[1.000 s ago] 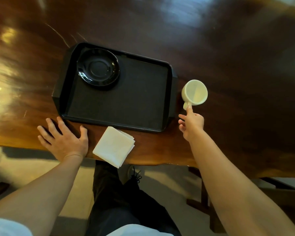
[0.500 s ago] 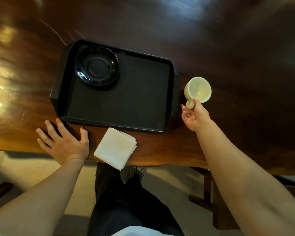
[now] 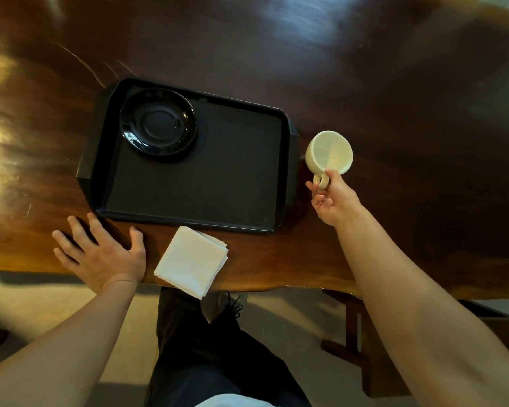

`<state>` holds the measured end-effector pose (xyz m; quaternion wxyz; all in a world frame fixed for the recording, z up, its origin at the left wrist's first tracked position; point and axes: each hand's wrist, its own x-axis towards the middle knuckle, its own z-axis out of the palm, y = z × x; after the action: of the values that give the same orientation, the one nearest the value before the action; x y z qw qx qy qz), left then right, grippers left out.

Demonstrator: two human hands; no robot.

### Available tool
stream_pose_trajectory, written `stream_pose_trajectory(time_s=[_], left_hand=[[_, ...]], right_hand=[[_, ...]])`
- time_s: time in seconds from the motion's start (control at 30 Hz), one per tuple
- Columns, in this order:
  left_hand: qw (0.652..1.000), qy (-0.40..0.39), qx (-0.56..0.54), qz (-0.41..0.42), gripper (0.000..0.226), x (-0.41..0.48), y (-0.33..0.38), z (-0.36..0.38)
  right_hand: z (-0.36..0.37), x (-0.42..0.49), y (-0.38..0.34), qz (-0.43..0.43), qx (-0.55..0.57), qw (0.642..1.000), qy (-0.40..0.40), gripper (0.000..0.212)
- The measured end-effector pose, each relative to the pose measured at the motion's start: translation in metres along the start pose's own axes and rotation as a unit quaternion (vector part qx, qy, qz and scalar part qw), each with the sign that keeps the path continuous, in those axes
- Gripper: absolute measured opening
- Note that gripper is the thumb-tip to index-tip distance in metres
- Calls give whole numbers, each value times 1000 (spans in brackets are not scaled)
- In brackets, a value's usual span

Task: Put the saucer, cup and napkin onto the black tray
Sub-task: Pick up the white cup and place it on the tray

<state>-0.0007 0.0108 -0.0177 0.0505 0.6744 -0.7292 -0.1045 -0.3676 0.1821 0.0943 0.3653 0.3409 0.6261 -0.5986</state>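
Observation:
A black tray lies on the dark wooden table. A glossy black saucer sits in its far left corner. To the right of the tray a cream cup is tilted with its mouth toward me; my right hand pinches its handle. A folded white napkin lies at the table's near edge, just in front of the tray. My left hand rests flat on the table left of the napkin, fingers spread, holding nothing.
The wooden table stretches far behind and to the right of the tray. Its near edge runs just past the napkin. Below it are my dark trousers and a wooden table leg.
My right hand closed on the cup's handle and the cup now sits tipped and slightly higher to the right of the tray. The left hand, napkin and saucer stayed put.

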Motion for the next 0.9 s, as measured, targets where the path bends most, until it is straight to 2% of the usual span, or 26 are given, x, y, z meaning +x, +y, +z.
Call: stream_pose_trajectory(time_s=[0.1,0.27,0.53,0.73,0.9], left_hand=[[1000,3,-1,0,83,0,-1,2],[1000,5,-4,-1,84,1,-2,3],[1000,9,-5,-2,85,2,-6,10],[1000,10,-10,2,85,3,-8,11],[1000,13,-9,-2,85,3,-8,13]], right_hand=[[5,-9,-5,-19,-19,1000,-8,23],[30,-22,-5,-21,-47,997,-59,25],[83,-30,16,16,-82,990,-110,25],[104,-25,26,32,-98,989,-105,38],[112,-20,30,42,-117,988,-87,39]])
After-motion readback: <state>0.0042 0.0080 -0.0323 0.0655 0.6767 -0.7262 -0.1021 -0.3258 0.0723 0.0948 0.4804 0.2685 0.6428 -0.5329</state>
